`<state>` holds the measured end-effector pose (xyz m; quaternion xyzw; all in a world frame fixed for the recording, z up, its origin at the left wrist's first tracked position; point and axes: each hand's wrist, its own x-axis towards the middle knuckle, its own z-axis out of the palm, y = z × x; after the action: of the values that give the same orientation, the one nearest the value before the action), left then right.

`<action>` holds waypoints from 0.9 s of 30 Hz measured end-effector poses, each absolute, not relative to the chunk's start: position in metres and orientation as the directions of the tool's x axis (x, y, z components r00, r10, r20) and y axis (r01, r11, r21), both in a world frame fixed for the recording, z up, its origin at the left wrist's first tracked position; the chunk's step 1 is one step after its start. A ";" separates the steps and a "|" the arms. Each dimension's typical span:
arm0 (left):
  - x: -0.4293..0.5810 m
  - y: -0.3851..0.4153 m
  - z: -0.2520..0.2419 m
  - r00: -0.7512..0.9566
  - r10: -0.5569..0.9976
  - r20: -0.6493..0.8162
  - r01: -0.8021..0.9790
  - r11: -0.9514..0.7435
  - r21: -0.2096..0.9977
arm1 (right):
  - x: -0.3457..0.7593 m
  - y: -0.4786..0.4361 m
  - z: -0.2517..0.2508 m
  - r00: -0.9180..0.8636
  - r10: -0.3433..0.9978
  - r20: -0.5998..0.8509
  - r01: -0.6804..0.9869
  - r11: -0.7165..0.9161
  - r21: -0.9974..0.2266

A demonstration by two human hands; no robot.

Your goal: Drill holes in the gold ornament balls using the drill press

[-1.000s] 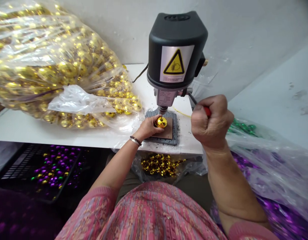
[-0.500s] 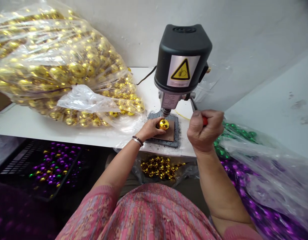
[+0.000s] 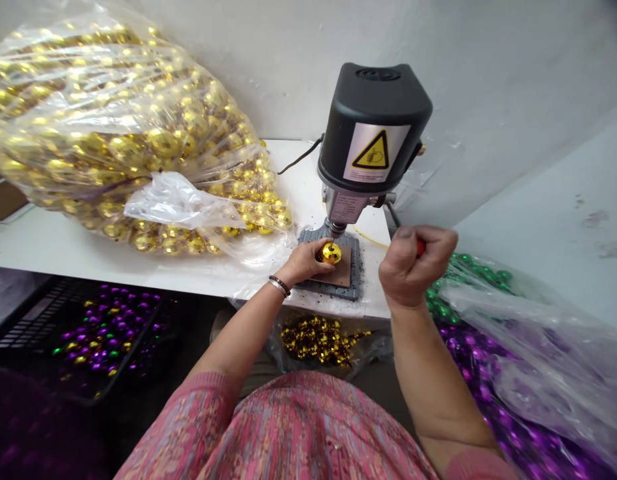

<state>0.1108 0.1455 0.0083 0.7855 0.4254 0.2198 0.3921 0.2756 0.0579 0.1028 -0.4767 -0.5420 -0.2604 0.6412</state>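
Observation:
My left hand (image 3: pixel 302 262) rests on a shiny gold ball (image 3: pixel 331 253), with the fingers curled around it, pressing it onto a brown pad (image 3: pixel 344 278). The pad lies on the grey base (image 3: pixel 355 283) of a benchtop drill press (image 3: pixel 373 127). The press has a black head with a yellow warning label. Its chuck (image 3: pixel 337 229) sits directly above the ball, nearly touching it. My right hand (image 3: pixel 415 267) is a closed fist around a red lever handle (image 3: pixel 420 248) at the right side of the press.
A large clear bag of gold balls (image 3: pixel 123 140) fills the white table's (image 3: pixel 63 253) left side. Below the table are a black crate of purple, green and gold beads (image 3: pixel 103 340) and a pile of gold beads (image 3: pixel 318 340). A plastic-covered heap of purple and green beads (image 3: pixel 508 347) lies to the right.
The whole scene has shifted right and down in the view. My right fist has moved closer to the drill press, lever handle in it. The ball stays under the chuck.

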 end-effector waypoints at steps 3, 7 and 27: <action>0.110 0.140 0.007 0.534 0.844 0.048 0.498 -0.361 0.788 | 0.280 0.067 0.146 0.381 0.323 0.867 0.801 0.353 -0.483; 0.103 0.127 0.003 0.520 0.844 0.127 0.515 -0.429 0.742 | 0.290 0.084 0.183 0.428 0.473 0.770 0.766 0.262 -0.587; 0.016 0.189 0.023 -0.078 0.988 0.132 0.851 -0.004 0.525 | 0.291 0.088 0.170 0.397 0.386 0.833 0.780 0.336 -0.528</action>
<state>0.0162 0.1887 0.0229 0.6645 0.6918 0.2453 0.1400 0.2914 0.0875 0.1701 -0.5544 -0.5258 -0.1578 0.6256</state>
